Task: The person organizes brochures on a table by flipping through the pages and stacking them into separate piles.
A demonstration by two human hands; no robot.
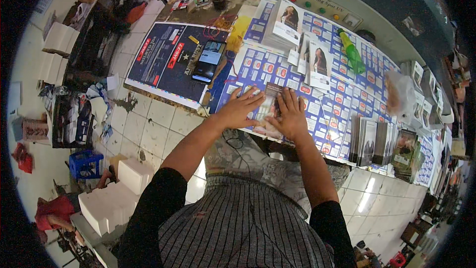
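Note:
My left hand point(238, 107) and my right hand point(290, 115) lie flat, fingers spread, on a printed card sheet point(267, 104) with a dark portrait picture. The sheet rests at the near edge of a worktable point(233, 15) covered with large blue-and-white printed sheets point(342, 94). Both palms press down on it, left hand on its left part, right hand on its right part. Neither hand wraps around anything.
A phone point(208, 61) lies on a dark poster point(168, 57) to the left. Stacks of portrait cards point(286, 22) sit beyond, a green bottle point(352, 54) and plastic bag point(399, 94) to the right, upright card stacks point(377, 144) near right. White foam blocks point(111, 198) stand on the tiled floor.

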